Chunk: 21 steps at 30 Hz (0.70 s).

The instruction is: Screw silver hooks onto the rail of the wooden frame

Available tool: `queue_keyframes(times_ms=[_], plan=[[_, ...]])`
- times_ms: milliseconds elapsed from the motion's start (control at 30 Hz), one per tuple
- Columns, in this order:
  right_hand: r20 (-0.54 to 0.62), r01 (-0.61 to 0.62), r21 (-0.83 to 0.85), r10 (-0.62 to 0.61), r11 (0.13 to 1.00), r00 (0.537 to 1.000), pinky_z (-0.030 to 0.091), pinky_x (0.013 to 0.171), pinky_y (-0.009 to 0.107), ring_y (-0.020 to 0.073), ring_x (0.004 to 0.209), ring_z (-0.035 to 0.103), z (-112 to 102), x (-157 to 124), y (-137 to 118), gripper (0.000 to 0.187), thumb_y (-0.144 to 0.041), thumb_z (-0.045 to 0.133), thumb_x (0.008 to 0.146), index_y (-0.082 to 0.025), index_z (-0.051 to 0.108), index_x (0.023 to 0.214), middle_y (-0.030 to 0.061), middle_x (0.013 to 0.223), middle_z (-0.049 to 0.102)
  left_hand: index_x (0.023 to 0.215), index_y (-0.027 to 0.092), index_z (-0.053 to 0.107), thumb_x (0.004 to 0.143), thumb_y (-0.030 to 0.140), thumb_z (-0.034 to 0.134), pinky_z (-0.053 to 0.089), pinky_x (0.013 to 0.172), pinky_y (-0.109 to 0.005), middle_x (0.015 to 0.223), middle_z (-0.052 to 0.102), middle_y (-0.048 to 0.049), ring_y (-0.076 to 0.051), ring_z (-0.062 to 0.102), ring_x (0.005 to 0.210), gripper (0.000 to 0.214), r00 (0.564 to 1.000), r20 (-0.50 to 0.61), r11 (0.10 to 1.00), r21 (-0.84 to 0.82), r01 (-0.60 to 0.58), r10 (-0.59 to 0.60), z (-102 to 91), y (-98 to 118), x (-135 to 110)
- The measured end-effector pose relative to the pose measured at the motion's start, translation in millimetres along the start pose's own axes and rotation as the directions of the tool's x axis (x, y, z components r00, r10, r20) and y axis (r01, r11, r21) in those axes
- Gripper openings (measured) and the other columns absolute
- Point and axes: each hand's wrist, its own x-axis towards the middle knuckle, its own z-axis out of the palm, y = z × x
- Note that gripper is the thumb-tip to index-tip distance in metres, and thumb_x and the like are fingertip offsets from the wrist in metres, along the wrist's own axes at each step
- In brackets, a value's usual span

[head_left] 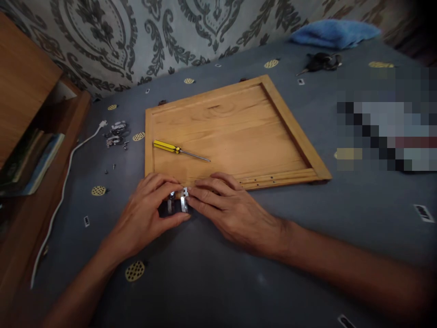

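Note:
A shiny metal cabinet hinge (pixel 184 200) sits at the near edge of a framed wooden door panel (pixel 235 132). My left hand (pixel 150 212) grips it from the left, the index finger on top and the thumb below. From the right, the bent fingertips of my right hand (pixel 235 209) press on the same hinge and the panel's edge; its thumb is hidden. On the panel, beyond my left hand, lies a screwdriver (pixel 167 146) with a yellow and black handle. Small dark holes dot the panel's near rail, to the right of my right hand.
Several metal hinges (pixel 116 134) and a few small screws (pixel 114 166) lie left of the panel. A white cable (pixel 68 171) runs along a wooden shelf unit (pixel 73 118) holding books. At the back right are a blue cloth (pixel 336 34) and a black object (pixel 321 62).

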Motion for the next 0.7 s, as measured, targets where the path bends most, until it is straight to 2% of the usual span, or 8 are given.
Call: queue_keyframes(times_ms=[300, 500, 700], plan=[[0.037, -0.001, -0.053, 0.003, 0.999, 0.999, 0.045, 0.100, 0.044, 0.0223, 0.111, 0.058, -1.1, -0.2, -1.1, 0.031, -0.013, 0.043, 0.102, -0.017, 0.072, 0.112, 0.0063, 0.116, 0.074, 0.113, 0.023, 0.063, 0.087, 0.034, 0.076, 0.049, 0.093, -0.042, 0.116, 0.064, -0.0054, -0.025, 0.058, 0.110, 0.032, 1.000, 0.005, 1.000, -0.002, 0.000, 0.000, 0.7, 0.1, 0.4], [0.014, 0.013, -0.025, -0.013, 1.000, 1.000, 0.045, 0.099, 0.045, 0.0246, 0.108, 0.060, -1.3, 0.9, -0.4, 0.028, -0.015, 0.046, 0.102, -0.011, 0.071, 0.112, 0.0069, 0.114, 0.075, 0.121, 0.023, 0.057, 0.083, 0.038, 0.079, 0.049, 0.093, -0.042, 0.119, 0.062, -0.0061, -0.026, 0.058, 0.111, 0.047, 0.998, 0.043, 0.999, -0.017, 0.042, -0.042, -1.8, 1.2, -0.3], [0.042, 0.009, -0.027, -0.008, 1.000, 0.999, 0.044, 0.101, 0.045, 0.0237, 0.111, 0.058, -0.9, 0.6, -0.5, 0.027, -0.015, 0.047, 0.101, -0.013, 0.070, 0.114, 0.0070, 0.115, 0.074, 0.113, 0.021, 0.057, 0.086, 0.036, 0.076, 0.049, 0.091, -0.040, 0.116, 0.063, -0.0057, -0.024, 0.059, 0.108, 0.036, 0.998, 0.054, 0.999, -0.023, 0.029, -0.028, -2.3, 1.0, 0.4]])
